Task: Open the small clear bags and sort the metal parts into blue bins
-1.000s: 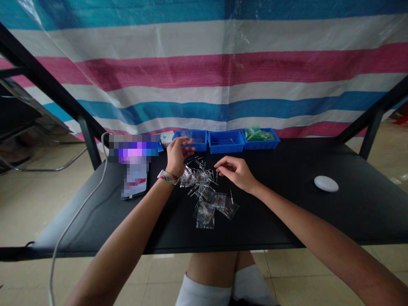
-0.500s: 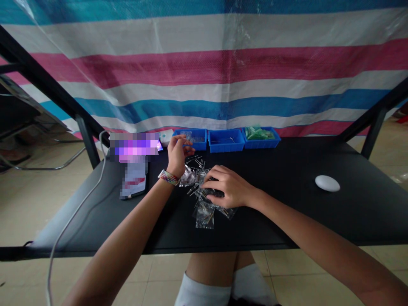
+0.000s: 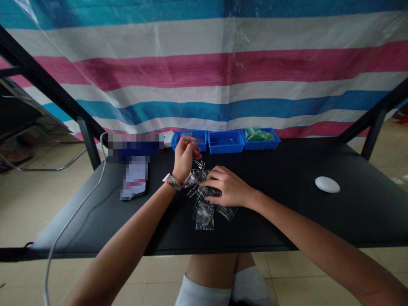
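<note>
A heap of small clear plastic bags (image 3: 205,212) and loose thin metal pins (image 3: 199,164) lies on the black table (image 3: 287,204). My right hand (image 3: 225,187) rests palm down on the heap, its fingers curled over the bags. Just behind the heap my left hand (image 3: 185,155), with a woven bracelet at the wrist, is raised with its fingertips pinched together; what they hold is too small to name.
Three blue trays stand in a row at the table's far edge: left (image 3: 191,139), middle (image 3: 225,141) and right (image 3: 260,138), the last holding green pieces. A white oval object (image 3: 327,184) lies at the right, a phone (image 3: 135,178) and white cable (image 3: 73,216) at the left. A striped tarp hangs behind.
My right hand came down from beside the pins onto the heap of bags and pulled in slightly. My left hand shifted a little to the right, fingers still pinched.
</note>
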### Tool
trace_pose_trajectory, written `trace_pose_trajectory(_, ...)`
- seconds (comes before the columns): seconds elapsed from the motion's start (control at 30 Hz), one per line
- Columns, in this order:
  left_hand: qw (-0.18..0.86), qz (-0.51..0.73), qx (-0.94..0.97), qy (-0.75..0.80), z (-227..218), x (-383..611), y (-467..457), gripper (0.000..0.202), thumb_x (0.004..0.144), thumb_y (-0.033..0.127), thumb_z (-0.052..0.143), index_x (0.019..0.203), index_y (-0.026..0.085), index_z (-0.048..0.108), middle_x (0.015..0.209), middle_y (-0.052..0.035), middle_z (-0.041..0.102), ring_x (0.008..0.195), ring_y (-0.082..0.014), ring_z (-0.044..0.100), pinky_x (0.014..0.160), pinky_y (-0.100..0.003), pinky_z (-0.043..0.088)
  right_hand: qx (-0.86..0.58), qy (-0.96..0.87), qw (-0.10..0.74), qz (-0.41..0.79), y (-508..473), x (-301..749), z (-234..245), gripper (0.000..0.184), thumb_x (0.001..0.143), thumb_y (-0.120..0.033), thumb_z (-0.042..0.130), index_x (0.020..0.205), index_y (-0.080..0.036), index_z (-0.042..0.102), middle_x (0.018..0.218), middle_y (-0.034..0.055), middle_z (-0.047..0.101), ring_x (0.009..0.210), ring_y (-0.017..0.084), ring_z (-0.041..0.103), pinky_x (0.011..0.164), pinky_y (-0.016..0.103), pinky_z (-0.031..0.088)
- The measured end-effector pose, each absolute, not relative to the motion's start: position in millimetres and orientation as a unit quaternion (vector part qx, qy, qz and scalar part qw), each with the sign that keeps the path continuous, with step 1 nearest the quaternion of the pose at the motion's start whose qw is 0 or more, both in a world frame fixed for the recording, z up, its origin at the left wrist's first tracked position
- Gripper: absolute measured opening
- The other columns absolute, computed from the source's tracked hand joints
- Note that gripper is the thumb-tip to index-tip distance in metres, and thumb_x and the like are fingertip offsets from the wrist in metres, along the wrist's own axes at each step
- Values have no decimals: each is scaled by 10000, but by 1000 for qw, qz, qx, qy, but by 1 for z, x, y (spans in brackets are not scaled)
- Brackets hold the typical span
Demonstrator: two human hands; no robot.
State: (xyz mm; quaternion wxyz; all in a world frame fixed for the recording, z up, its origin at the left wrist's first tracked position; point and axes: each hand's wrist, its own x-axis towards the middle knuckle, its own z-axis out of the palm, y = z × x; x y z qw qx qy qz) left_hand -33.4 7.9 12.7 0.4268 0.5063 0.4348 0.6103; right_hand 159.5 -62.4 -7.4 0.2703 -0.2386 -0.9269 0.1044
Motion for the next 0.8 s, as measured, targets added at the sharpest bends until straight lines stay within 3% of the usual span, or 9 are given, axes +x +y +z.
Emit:
trace_pose_trajectory(0.17, 422, 606, 520, 430, 12, -33, 8, 165, 889, 306, 652, 1000, 201, 589, 693, 38, 631, 492, -92, 610, 502, -198, 493, -262, -918, 268, 127, -63, 158, -8, 388, 870, -328, 839, 1224, -188, 767, 1018, 98, 682, 1057, 281, 570, 966, 453, 501)
trace_pose_trajectory(0.47, 418, 604, 532, 422, 11, -34, 7, 145, 875, 288, 626, 986, 199, 596, 702, 29, 634, 501, -102, 614, 505, -214, 505, -308, -891, 284, 174, -63, 159, 0, 262, 785, -196, 872, 959, -194, 677, 979, 61, 624, 1000, 259, 538, 915, 401, 465)
trace_pose_trajectory(0.67, 421, 594, 550, 410, 14, -33, 5, 147, 868, 316, 665, 938, 196, 617, 694, 20, 634, 512, -104, 616, 509, -209, 492, -314, -829, 383, 259, -57, 162, 1, 212, 838, -145, 769, 779, -218, 579, 777, -5, 583, 823, 201, 537, 807, 348, 433)
trace_pose_trajectory(0.8, 443, 555, 593, 381, 21, -32, -2, 174, 868, 351, 683, 911, 187, 646, 658, 18, 622, 504, -109, 599, 505, -211, 473, -351, -722, 456, 384, -51, 164, -1, 211, 853, -294, 796, 779, -222, 612, 697, -37, 551, 673, 155, 497, 662, 301, 410)
